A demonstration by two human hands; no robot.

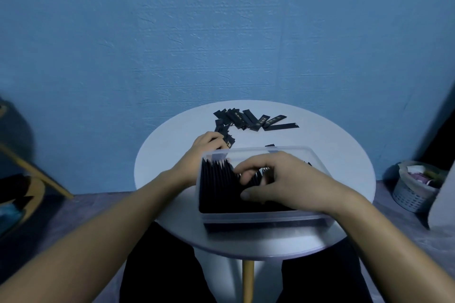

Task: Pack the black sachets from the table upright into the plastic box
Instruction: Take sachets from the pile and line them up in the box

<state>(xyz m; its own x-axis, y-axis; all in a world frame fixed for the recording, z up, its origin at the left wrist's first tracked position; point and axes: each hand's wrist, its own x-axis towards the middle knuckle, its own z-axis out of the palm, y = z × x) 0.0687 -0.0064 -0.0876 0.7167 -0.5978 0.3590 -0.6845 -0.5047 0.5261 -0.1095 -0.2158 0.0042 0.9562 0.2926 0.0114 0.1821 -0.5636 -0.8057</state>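
Mid-pack. Left grip (208,142) curled round sachets (246,119) at surface's (344,155) 12 o'clock, behind box (258,219). Right grip (283,179) curled in packed row (216,179); I can't tell if pinching. Next: I'd slot sachets upright.

The left forearm (103,214) and right forearm (394,236) are bare; black trousers (162,265) cover the legs.

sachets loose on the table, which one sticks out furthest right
The sachet at the right end of the pile: it lies flat, its tip reaching further right than the printed one just above it.
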